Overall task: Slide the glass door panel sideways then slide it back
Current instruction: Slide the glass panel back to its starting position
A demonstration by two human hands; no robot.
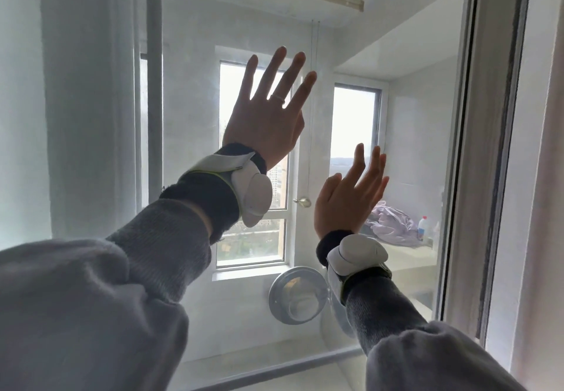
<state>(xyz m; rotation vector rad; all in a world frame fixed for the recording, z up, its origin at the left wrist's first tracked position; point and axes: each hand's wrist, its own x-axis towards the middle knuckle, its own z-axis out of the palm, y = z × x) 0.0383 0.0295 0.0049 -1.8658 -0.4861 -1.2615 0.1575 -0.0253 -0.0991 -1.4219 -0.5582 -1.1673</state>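
Left hand (265, 121) above-left of right hand (345, 204).

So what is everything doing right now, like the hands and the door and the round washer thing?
Left hand: open, fingers spread, raised flat toward the glass.
Right hand: open, fingers together, lower than the left, also at the glass.
Glass door panel: in front of both hands; its edge sits close to the frame on the right.
Washing machine door: swung open.
Back window: looks closed.
Bottle: standing upright.
Cloth: lying crumpled.

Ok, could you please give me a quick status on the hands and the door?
Left hand and right hand open, raised flat at the glass door panel. Panel's right edge near the frame. Nothing blocking.
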